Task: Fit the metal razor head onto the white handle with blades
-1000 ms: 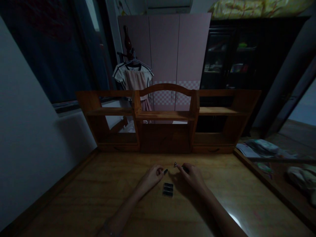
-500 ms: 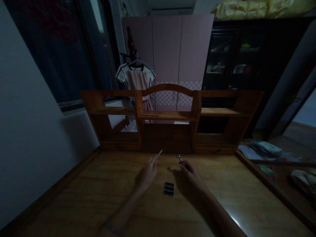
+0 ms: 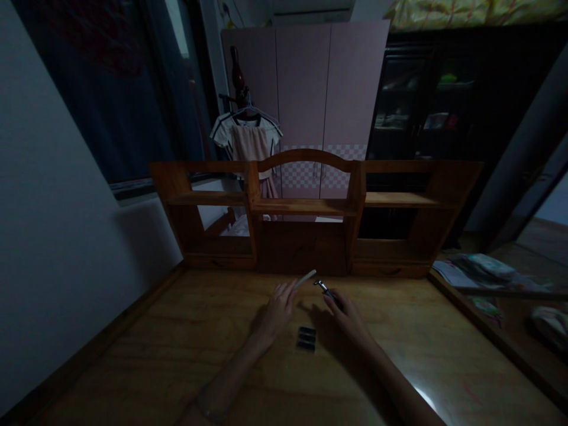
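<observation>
My left hand (image 3: 278, 306) is closed around the near end of a pale, narrow strip (image 3: 306, 278), whose far end points up and to the right. In my right hand (image 3: 347, 312) is a slim tool with a dark handle and a shiny, bent metal head (image 3: 323, 287); its exact kind is too small to tell. The strip's tip and the metal head are close together but apart, above the table. Below and between my hands, a small clear pack with dark pieces in a column (image 3: 306, 339) lies on the wooden tabletop (image 3: 199, 355).
A wooden shelf unit (image 3: 306, 206) stands along the table's back edge. A white wall (image 3: 66, 207) rises at the left. Papers and a packet (image 3: 483, 269) lie beyond the raised right edge. Behind are hung clothes (image 3: 248, 139), a pink wardrobe (image 3: 302, 89) and a dark cabinet (image 3: 399, 106).
My left hand has moved right with the pale strip, bringing its tip near the metal head. The strip now leans more to the right. My right hand has barely moved.
</observation>
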`<state>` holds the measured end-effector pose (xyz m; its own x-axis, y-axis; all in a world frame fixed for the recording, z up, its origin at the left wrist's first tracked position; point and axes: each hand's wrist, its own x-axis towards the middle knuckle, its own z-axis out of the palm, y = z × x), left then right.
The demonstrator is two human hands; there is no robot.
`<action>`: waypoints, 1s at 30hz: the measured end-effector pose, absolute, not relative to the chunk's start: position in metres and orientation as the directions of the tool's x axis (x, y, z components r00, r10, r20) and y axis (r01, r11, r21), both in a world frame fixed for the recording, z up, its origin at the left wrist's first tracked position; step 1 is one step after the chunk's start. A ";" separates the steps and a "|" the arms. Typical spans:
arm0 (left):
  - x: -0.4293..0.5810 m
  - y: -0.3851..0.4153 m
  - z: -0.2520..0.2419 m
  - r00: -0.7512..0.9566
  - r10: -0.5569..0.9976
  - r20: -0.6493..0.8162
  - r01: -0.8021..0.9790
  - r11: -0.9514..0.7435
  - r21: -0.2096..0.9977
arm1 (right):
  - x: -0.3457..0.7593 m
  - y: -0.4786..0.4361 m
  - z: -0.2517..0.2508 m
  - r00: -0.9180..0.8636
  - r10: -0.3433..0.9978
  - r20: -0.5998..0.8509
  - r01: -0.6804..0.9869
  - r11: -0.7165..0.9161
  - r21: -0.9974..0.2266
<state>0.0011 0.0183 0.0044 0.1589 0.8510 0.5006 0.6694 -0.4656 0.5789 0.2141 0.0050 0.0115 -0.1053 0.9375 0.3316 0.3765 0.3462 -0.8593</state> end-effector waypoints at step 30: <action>0.007 0.013 0.009 0.265 0.852 0.451 0.417 -0.523 0.744 | 0.223 -0.002 0.023 -0.093 0.886 0.455 0.631 0.406 -0.661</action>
